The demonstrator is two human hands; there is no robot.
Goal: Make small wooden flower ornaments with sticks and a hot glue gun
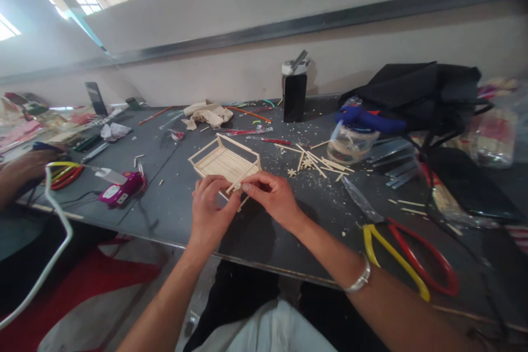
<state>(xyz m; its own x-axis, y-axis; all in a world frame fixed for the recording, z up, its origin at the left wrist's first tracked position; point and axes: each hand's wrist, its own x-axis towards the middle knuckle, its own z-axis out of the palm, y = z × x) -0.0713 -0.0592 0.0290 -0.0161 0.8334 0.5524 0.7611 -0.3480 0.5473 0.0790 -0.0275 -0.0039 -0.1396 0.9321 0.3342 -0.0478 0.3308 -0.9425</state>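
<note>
A small tray-like model of thin wooden sticks point(225, 160) sits on the dark table before me, with a slatted floor and a raised rail around it. My left hand point(211, 209) is closed at its near side, thumb and fingers pinching the stick rail by the front corner. Close against it, my right hand point(274, 198) pinches a small pale wooden piece point(238, 187) at the same corner. The fingertips partly hide that piece and the joint beneath.
Loose sticks point(319, 162) and crumbs lie right of the model. Large scissors point(406, 258) with yellow and red handles rest nearer. A blue glue gun point(367, 119) lies on a plastic tub point(350, 143). A purple device point(119, 190) stands left, near another person's hand point(31, 165).
</note>
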